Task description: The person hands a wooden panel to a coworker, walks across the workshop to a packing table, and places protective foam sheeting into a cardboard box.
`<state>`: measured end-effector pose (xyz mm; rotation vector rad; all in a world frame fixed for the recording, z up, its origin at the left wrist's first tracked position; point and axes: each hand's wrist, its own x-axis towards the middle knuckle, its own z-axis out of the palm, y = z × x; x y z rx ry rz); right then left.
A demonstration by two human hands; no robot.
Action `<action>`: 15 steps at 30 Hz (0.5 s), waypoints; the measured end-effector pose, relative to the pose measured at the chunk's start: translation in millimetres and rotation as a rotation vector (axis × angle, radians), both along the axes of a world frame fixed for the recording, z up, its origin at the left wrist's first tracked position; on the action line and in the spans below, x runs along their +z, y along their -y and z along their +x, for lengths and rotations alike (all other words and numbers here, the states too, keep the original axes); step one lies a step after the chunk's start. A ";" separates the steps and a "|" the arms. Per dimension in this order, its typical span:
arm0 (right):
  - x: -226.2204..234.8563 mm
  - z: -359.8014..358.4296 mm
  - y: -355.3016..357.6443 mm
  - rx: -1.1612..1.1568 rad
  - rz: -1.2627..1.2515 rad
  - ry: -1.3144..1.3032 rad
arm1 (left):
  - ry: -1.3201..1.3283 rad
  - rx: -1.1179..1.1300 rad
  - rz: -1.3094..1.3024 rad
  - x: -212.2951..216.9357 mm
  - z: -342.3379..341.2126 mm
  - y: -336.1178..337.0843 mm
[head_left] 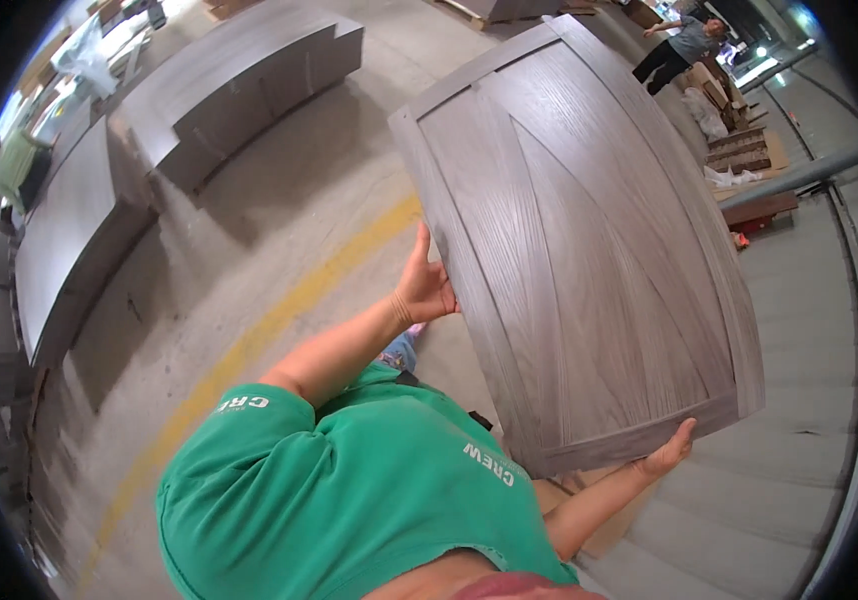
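I hold a grey wood-grain door panel [589, 250] tilted above the concrete floor [279, 240]. My left hand [424, 290] grips its left edge, thumb over the front; my right hand [669, 455] cups the bottom edge from beneath, fingers hidden.

**Count of things on the workshop floor**

One grey wood-grain door panel [589, 250] is showing. Two hands, left [424, 290] and right [669, 455], are gripping it. Two long grey cabinets [239, 75] [69, 240] are standing nearby. One other person [684, 45] is standing far off.
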<state>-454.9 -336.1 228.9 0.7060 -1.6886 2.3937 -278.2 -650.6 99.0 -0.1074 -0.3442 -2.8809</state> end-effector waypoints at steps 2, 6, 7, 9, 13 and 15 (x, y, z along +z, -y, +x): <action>23.7 0.7 11.8 -0.038 0.043 0.012 | 0.020 -0.023 0.124 14.3 -10.2 10.0; 62.6 -21.7 22.1 -0.210 0.122 0.014 | -0.043 -0.103 0.115 40.6 -49.8 35.0; 75.0 -23.9 28.7 -0.178 0.159 0.028 | -0.048 -0.122 0.125 44.8 -64.6 44.7; 93.4 -31.6 62.6 -0.157 0.186 0.031 | 0.167 0.180 0.120 49.4 -103.5 77.0; 99.2 -67.6 106.6 -0.267 0.108 0.109 | 0.410 0.447 0.088 49.8 -167.0 219.7; 93.7 -124.1 108.1 -0.240 0.135 0.111 | 0.486 0.480 0.036 -5.4 -230.0 277.9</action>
